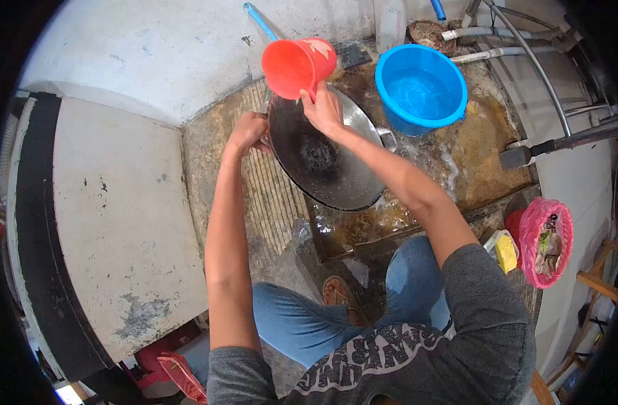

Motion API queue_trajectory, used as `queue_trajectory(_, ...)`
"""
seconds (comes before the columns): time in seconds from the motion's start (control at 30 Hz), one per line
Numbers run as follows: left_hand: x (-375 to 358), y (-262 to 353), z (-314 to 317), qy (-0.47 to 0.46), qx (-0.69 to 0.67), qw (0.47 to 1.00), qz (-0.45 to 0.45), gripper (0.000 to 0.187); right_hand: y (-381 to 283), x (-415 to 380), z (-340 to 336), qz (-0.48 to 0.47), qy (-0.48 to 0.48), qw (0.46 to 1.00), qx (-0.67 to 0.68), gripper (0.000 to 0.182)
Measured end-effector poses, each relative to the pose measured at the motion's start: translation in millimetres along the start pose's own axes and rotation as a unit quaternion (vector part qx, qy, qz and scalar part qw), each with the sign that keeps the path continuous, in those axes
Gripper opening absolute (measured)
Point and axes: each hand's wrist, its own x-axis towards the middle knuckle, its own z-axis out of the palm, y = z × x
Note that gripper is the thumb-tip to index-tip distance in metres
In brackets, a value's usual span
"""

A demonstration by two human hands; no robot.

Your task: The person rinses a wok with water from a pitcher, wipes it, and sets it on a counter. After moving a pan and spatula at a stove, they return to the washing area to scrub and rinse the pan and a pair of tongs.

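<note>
- My left hand [248,131] grips the rim of the wok [326,158] at its left edge, fingers curled shut around it, holding the pan tilted up on its side over the wet floor [471,155].
- My right hand [322,111] is clamped on the handle of the red jug [297,65], fingers closed round it, just above the wok's upper rim. The jug is tipped toward the pan.
- The wok's inside faces me; a dark, burnt-looking patch sits below my right fingers, so I judge the scrubbing is not finished, or at least the rinse is only partway.
- Water is running across the floor beyond the pan's lower right edge, which suggests rinsing is under way.
- The blue bucket [421,88], right of my right fingers, holds water for more pours.
- I cannot tell whether water is leaving the jug just now.
</note>
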Motion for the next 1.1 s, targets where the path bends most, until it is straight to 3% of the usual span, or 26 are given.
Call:
queue_trajectory(0.17,-21,15,-19,0.019,-0.033,0.999,-0.004,0.012,8,36,9,-0.036,0.020,0.999,-0.010,0.040)
queue_trajectory(0.27,-45,26,-20,0.030,-0.052,0.998,-0.016,0.014,18,44,-5,-0.012,-0.008,0.998,-0.063,0.042)
queue_trajectory(0.47,-56,12,-24,0.054,-0.004,0.998,-0.032,0.012,36,44,-10,0.006,-0.020,0.995,-0.096,0.040)
queue_trajectory(0.57,-31,-25,-31,0.106,0.071,0.992,-0.021,0.015,25,31,-15,-0.005,-0.051,0.993,-0.105,0.042)
queue_trajectory(0.67,-66,15,-4,0.137,0.085,0.987,0.012,0.025,6,13,-20,-0.057,-0.077,0.992,-0.079,0.040)
queue_trajectory(0.77,-39,-23,4,0.116,0.004,0.991,0.071,0.037,-16,-7,-25,-0.127,-0.085,0.988,-0.024,0.036)
queue_trajectory(0.83,-33,-23,10,0.097,-0.046,0.993,0.050,0.037,-28,-19,-29,-0.163,-0.097,0.982,0.019,0.034)
queue_trajectory(0.9,-34,-18,13,0.125,-0.059,0.989,0.051,0.030,-35,-31,-36,-0.140,-0.111,0.983,0.047,0.030)
queue_trajectory(1.1,-37,-13,8,0.142,-0.067,0.985,0.072,0.034,-26,-51,-48,-0.135,-0.137,0.981,0.019,0.028)
